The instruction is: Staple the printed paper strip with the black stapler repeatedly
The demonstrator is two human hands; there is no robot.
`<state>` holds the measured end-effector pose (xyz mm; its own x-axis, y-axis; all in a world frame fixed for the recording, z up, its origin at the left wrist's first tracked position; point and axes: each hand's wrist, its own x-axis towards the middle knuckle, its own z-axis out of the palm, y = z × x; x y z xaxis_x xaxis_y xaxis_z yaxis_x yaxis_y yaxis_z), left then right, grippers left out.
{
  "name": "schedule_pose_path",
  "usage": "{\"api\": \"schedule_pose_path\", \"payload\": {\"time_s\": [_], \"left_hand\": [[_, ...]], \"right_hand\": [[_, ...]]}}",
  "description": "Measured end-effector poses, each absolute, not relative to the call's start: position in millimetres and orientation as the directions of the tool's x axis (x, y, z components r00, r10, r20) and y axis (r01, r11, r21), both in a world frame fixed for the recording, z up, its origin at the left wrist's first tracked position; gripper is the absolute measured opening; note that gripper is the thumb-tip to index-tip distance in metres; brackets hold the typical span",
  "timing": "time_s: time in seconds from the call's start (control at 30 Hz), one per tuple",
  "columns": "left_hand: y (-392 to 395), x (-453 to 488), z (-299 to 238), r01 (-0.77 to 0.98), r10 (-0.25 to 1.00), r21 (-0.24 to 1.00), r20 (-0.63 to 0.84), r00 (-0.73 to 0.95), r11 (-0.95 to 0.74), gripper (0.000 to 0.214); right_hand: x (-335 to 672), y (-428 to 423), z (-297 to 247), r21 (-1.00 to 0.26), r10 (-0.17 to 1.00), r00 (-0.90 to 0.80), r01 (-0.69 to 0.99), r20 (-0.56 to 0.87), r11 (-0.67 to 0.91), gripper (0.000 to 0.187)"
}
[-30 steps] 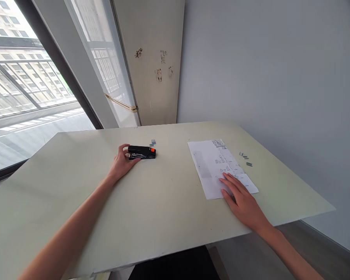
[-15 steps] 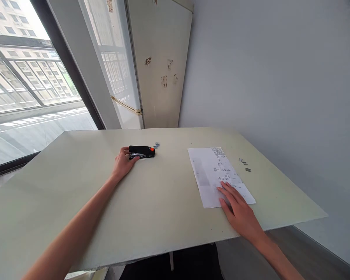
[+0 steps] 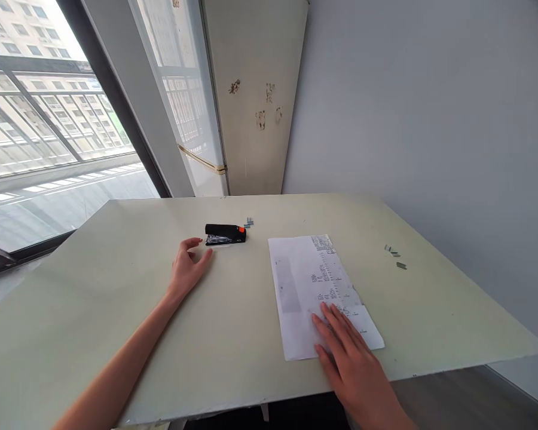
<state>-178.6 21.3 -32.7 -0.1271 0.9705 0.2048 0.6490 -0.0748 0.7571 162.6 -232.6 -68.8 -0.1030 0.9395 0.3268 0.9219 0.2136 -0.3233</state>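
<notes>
A black stapler [image 3: 225, 234] with an orange tip lies flat on the pale table [image 3: 116, 286]. My left hand [image 3: 187, 267] rests just left of it and a little nearer to me, fingers loosely curled apart, holding nothing and not touching the stapler. A white printed sheet of paper [image 3: 316, 289] lies to the right. My right hand [image 3: 347, 355] lies flat on the sheet's near corner, fingers spread.
Loose staple strips [image 3: 250, 222] lie just behind the stapler, and more staple strips [image 3: 394, 255] lie near the table's right side. An old fridge [image 3: 246, 95] stands behind the table beside a large window [image 3: 40, 119]. A grey wall runs along the right.
My left hand has let go of the stapler and drawn back toward me. My right hand has slid the paper left and nearer to the table's front edge.
</notes>
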Motion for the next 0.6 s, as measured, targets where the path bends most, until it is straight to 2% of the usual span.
{"api": "schedule_pose_path", "payload": {"time_s": [0.1, 0.23, 0.37, 0.5, 0.6], "left_hand": [[9, -177, -33, 0.680, 0.973, 0.729, 0.205, -0.106, -0.080, 0.054], [3, -172, -28, 0.733, 0.944, 0.635, 0.329, 0.028, -0.243, 0.038], [-2, -166, -22, 0.768, 0.894, 0.521, 0.422, 0.150, -0.374, 0.027], [-6, -162, -18, 0.750, 0.836, 0.426, 0.457, 0.304, -0.505, 0.019], [-5, -161, -18, 0.714, 0.796, 0.385, 0.443, 0.413, -0.585, 0.017]], "right_hand": [[145, -230, -66, -0.335, 0.929, -0.114, 0.911, 0.353, 0.239, 0.064], [142, -225, -54, -0.437, 0.937, -0.102, 0.864, 0.334, 0.250, 0.062], [172, -214, -42, -0.563, 0.969, 0.031, 0.819, 0.245, 0.116, 0.051], [206, -195, -48, -0.538, 0.969, 0.154, 0.842, 0.193, -0.027, 0.051], [217, -183, -59, -0.488, 0.975, 0.104, 0.873, 0.196, 0.004, 0.053]]}}
